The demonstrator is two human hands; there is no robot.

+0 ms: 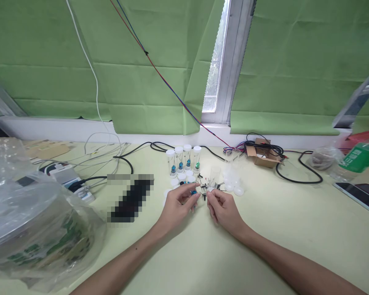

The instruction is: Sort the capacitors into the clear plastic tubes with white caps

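Observation:
Near the middle of the table, my left hand (181, 200) curves with thumb and index fingertips apart; a small blue part shows in the gap, seemingly behind the fingers. My right hand (224, 207) is closed in a pinch beside it; what its fingertips hold is too small to make out. Just beyond the fingertips lies a cluster of small black parts with thin wires (204, 189). Behind my left hand stand several clear tubes with white caps (188, 157), holding blue or green parts. Loose white caps (239, 191) lie beyond my right hand, near an empty clear tube (215, 173).
On the left are a large plastic-wrapped container (39, 229), a power strip (70, 180) with cables, and a blurred dark object (132, 200). A small cardboard box (261, 155) with wires stands at the back. A bottle (359, 157) and a phone (359, 198) are on the right.

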